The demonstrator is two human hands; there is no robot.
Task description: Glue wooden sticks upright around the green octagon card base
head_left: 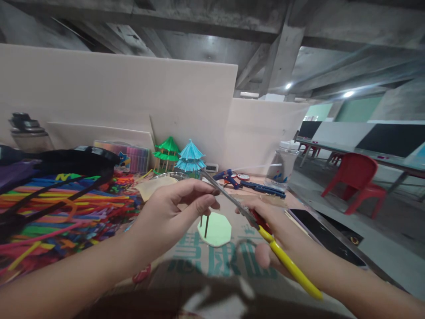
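Note:
My right hand (270, 226) grips a pair of scissors (244, 210) with one yellow and one red handle. Its metal blades point up and left, passing close by the fingertips of my left hand (186, 204). Those fingers are pinched together; what is between them is too small or hidden to make out. Just below lies a pale green octagonal piece (217, 230), with thin dark sticks (206, 227) rising from it toward my left hand. The tops of the sticks are hidden behind the fingers.
Printed cardboard (226, 261) covers the work surface. At the back stand a green paper pavilion (168, 153) and a blue one (190, 155). Colourful strips (66, 204) and a black bag lie left. A glue gun (230, 177), a clear jar (282, 164) and a phone (327, 237) are right.

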